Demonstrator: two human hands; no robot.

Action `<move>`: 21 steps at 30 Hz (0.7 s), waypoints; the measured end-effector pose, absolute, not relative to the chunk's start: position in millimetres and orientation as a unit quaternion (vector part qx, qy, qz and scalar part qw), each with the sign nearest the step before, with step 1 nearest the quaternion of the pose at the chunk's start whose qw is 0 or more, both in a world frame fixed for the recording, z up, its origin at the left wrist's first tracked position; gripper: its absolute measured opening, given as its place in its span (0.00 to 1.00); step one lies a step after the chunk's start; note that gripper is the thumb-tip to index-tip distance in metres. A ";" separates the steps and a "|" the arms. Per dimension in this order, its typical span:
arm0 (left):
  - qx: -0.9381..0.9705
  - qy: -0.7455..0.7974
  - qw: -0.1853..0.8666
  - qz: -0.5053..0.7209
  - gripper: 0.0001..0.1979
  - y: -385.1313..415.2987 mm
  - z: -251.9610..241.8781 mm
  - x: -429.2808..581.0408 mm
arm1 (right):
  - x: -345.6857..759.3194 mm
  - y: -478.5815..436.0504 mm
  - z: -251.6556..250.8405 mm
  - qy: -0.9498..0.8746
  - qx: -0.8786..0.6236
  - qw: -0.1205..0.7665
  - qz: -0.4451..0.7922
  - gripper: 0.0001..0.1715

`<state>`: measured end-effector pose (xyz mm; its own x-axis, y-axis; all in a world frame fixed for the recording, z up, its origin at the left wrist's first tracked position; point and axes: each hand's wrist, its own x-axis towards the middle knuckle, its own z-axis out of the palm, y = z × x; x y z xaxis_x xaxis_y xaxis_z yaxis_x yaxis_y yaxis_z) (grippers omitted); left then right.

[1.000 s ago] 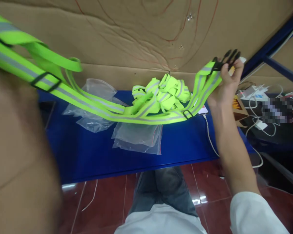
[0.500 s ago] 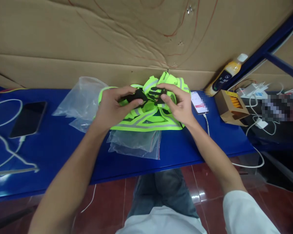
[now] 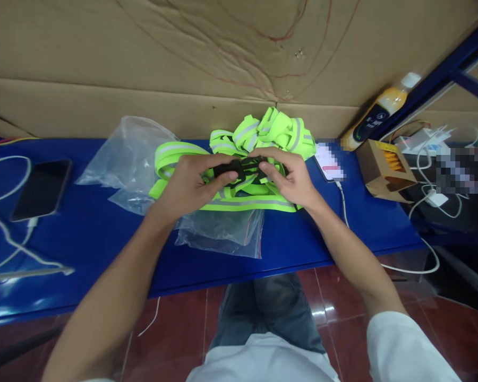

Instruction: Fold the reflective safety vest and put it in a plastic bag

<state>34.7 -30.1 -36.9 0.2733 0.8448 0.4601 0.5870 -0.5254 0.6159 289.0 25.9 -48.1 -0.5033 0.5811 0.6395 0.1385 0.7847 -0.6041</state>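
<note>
Cardboard sheeting backs a blue table (image 3: 103,233) seen from above, with the person's knees at 6 o'clock over red floor tiles. At the centre, the left hand (image 3: 187,183) and right hand (image 3: 289,178) meet over a neon-yellow reflective strap (image 3: 247,203). Each hand's fingers are pinched on one half of a black buckle (image 3: 241,170), the halves touching or nearly so.

The halves could meet crooked and jam, or a fold of webbing could catch between them, since loose strap lies bunched right under the hands. The strap rests partly on slick clear plastic bags (image 3: 219,233), so the pile may slide toward the table edge.

Whether the buckle is fully latched cannot be told; fingers cover its ends. A dark phone (image 3: 42,188) lies at 9 o'clock, a bottle (image 3: 376,119) at 2 o'clock beside a small carton (image 3: 384,168). Parts of the right side are blurred out.
</note>
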 end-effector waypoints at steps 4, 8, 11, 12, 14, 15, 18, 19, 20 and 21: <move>0.792 0.451 0.155 0.381 0.17 -33.4 -36.0 37.5 | 290.6 23.2 -46.4 -0.854 -0.192 0.426 0.231 0.18; 0.797 0.461 0.142 0.363 0.16 -36.9 -33.7 39.3 | 292.5 23.2 -45.5 -0.849 -0.204 0.426 0.237 0.18; 0.803 0.463 0.146 0.346 0.15 -39.3 -32.2 41.6 | 292.0 22.8 -46.0 -0.849 -0.206 0.414 0.254 0.16; 0.806 0.463 0.148 0.340 0.15 -40.1 -32.1 42.6 | 291.3 22.3 -46.3 -0.853 -0.197 0.409 0.259 0.15; 0.807 0.464 0.146 0.334 0.15 -41.8 -32.4 45.0 | 289.9 20.4 -46.8 -0.861 -0.186 0.397 0.258 0.14; 0.807 0.465 0.142 0.335 0.14 -42.6 -32.6 46.1 | 289.4 19.1 -46.8 -0.866 -0.186 0.390 0.252 0.13; 0.808 0.460 0.135 0.342 0.13 -44.9 -32.3 48.7 | 289.0 15.0 -45.5 -0.881 -0.196 0.367 0.225 0.13; 0.808 0.459 0.136 0.342 0.13 -45.5 -31.9 49.1 | 289.1 13.7 -45.0 -0.884 -0.197 0.365 0.215 0.13; 0.809 0.460 0.137 0.340 0.13 -45.9 -31.5 49.4 | 289.2 12.7 -44.7 -0.887 -0.195 0.363 0.206 0.13; 0.810 0.460 0.137 0.337 0.12 -46.0 -31.1 49.5 | 289.1 12.0 -44.6 -0.890 -0.193 0.362 0.199 0.12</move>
<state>49.5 -46.0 -31.1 0.3497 0.8375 0.4200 0.6531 -0.5393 0.5316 289.1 12.0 -44.6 -0.6631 0.4875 0.5680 0.1991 0.8464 -0.4939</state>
